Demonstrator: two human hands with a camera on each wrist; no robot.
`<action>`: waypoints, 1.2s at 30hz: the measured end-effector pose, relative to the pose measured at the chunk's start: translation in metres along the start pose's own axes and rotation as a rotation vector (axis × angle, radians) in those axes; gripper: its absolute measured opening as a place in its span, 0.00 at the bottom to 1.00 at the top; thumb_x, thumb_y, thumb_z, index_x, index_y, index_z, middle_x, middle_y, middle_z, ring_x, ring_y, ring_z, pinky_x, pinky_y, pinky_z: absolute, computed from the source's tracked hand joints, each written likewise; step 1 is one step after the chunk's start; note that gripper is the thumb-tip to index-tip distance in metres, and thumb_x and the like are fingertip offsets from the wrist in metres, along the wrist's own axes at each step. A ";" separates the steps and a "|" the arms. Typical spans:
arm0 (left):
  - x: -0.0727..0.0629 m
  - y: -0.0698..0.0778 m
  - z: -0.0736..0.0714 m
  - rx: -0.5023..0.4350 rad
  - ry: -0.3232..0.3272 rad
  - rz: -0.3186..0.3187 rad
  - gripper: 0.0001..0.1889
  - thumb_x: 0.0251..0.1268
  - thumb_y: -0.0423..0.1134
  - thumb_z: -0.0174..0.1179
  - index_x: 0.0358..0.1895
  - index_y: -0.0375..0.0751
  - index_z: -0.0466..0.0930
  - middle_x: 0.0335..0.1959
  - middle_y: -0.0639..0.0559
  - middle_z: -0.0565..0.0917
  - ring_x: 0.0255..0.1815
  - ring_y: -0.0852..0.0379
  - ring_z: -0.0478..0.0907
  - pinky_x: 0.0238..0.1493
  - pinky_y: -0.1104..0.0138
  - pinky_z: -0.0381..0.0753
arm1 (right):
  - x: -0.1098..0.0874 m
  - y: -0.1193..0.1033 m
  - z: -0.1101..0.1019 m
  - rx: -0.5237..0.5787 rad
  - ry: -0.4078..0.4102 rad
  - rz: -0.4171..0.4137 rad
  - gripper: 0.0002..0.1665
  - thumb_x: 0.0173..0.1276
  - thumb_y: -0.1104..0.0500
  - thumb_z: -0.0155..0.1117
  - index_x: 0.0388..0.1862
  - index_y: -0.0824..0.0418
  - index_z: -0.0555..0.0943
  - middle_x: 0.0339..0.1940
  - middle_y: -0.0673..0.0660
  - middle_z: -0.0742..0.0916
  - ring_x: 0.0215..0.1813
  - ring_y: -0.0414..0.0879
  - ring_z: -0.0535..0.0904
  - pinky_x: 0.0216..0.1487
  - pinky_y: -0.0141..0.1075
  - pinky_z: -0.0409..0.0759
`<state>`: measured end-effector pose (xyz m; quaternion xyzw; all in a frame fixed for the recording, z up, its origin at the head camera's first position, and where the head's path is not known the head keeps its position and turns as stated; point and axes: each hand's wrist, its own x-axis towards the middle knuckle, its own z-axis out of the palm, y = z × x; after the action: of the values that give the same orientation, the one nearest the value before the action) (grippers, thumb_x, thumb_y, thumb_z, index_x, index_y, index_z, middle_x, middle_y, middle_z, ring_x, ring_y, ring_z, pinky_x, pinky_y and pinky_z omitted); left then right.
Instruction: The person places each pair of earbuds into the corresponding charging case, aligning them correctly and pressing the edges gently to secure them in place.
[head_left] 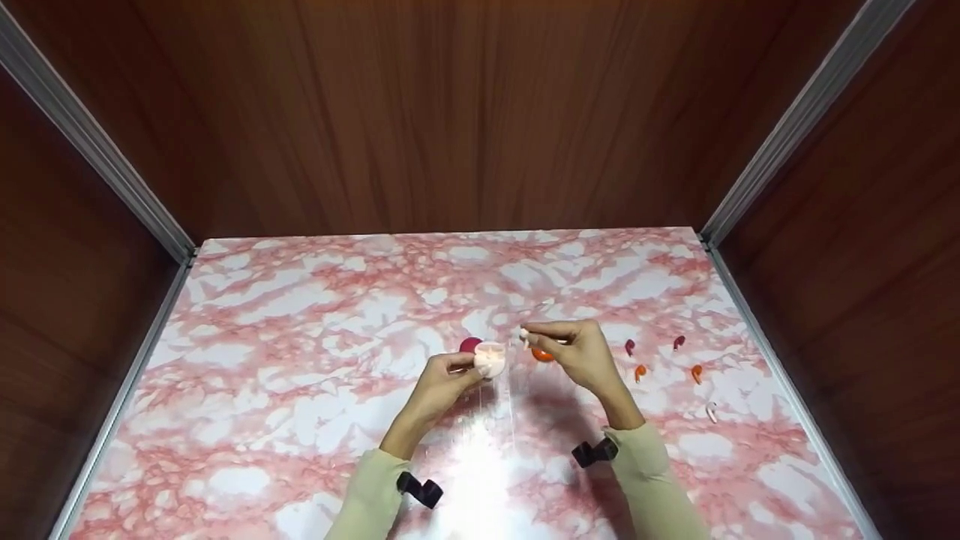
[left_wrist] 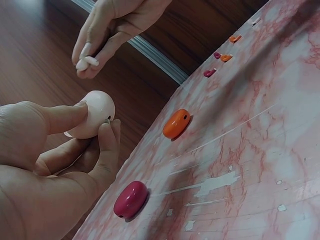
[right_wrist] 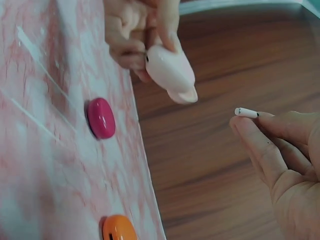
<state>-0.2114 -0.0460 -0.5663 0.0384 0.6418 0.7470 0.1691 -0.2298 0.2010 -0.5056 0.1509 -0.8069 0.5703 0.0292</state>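
My left hand grips a round white earbud case between thumb and fingers, raised above the table. In the right wrist view, a lid-like flap sticks out from the case's end. Pinched at the fingertips of my right hand is a white earbud, to the right of the case and apart from it; its stem shows in the right wrist view. A magenta case lies on the table behind the left hand. Near the right hand sits an orange case, partly hidden by it in the head view.
On the right of the marbled table lie two magenta earbuds, two orange earbuds and one white earbud. Wood-grain panels with metal edge strips enclose the back and sides.
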 end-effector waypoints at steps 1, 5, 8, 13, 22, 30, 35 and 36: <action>0.000 0.000 0.000 -0.006 -0.002 0.002 0.18 0.73 0.30 0.64 0.59 0.20 0.81 0.47 0.43 0.87 0.44 0.56 0.90 0.56 0.61 0.90 | 0.001 -0.001 0.002 0.000 -0.010 -0.005 0.12 0.70 0.58 0.75 0.50 0.58 0.93 0.46 0.62 0.94 0.44 0.39 0.92 0.43 0.29 0.89; 0.000 0.002 0.000 -0.007 -0.002 0.002 0.18 0.72 0.30 0.65 0.60 0.21 0.81 0.49 0.42 0.88 0.46 0.57 0.89 0.57 0.60 0.90 | 0.003 -0.005 0.010 0.028 -0.054 0.006 0.13 0.71 0.60 0.73 0.51 0.62 0.91 0.48 0.62 0.94 0.44 0.40 0.92 0.38 0.27 0.87; 0.000 0.002 0.000 -0.005 -0.007 0.015 0.18 0.70 0.30 0.66 0.59 0.22 0.82 0.49 0.44 0.89 0.46 0.59 0.88 0.56 0.62 0.90 | 0.005 -0.007 0.015 0.053 -0.078 0.001 0.14 0.71 0.61 0.73 0.52 0.65 0.91 0.49 0.62 0.93 0.48 0.45 0.92 0.43 0.26 0.87; -0.001 0.003 0.001 0.004 0.002 0.045 0.17 0.67 0.29 0.69 0.56 0.22 0.84 0.45 0.48 0.90 0.46 0.61 0.86 0.52 0.68 0.89 | 0.007 -0.010 0.023 0.057 -0.101 -0.017 0.13 0.71 0.61 0.73 0.52 0.64 0.91 0.52 0.64 0.92 0.53 0.54 0.91 0.51 0.30 0.89; 0.000 0.004 0.004 0.049 0.007 0.065 0.17 0.66 0.32 0.71 0.54 0.25 0.87 0.48 0.42 0.91 0.47 0.60 0.87 0.51 0.72 0.87 | 0.007 -0.015 0.031 0.043 -0.097 -0.032 0.12 0.71 0.64 0.72 0.52 0.64 0.91 0.52 0.65 0.92 0.53 0.58 0.91 0.49 0.29 0.89; 0.000 0.006 0.006 0.068 -0.001 0.082 0.19 0.65 0.33 0.72 0.56 0.25 0.86 0.51 0.38 0.91 0.49 0.59 0.88 0.52 0.72 0.87 | 0.005 -0.016 0.036 0.070 -0.113 -0.028 0.13 0.71 0.67 0.71 0.53 0.69 0.89 0.53 0.65 0.92 0.54 0.58 0.91 0.52 0.33 0.89; 0.000 0.007 0.007 0.064 0.002 0.088 0.18 0.64 0.32 0.72 0.54 0.26 0.87 0.48 0.40 0.91 0.47 0.60 0.88 0.51 0.72 0.87 | 0.003 -0.015 0.038 0.080 -0.111 -0.035 0.13 0.71 0.67 0.71 0.52 0.68 0.90 0.53 0.66 0.92 0.54 0.59 0.91 0.53 0.34 0.89; 0.000 0.007 0.007 0.064 -0.002 0.093 0.18 0.65 0.32 0.72 0.54 0.25 0.87 0.49 0.40 0.91 0.48 0.59 0.88 0.52 0.71 0.87 | 0.003 -0.015 0.038 0.080 -0.110 -0.035 0.13 0.71 0.66 0.71 0.52 0.67 0.90 0.53 0.66 0.91 0.54 0.60 0.91 0.53 0.34 0.89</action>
<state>-0.2107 -0.0400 -0.5585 0.0744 0.6628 0.7331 0.1336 -0.2234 0.1603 -0.5049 0.1972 -0.7810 0.5924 -0.0114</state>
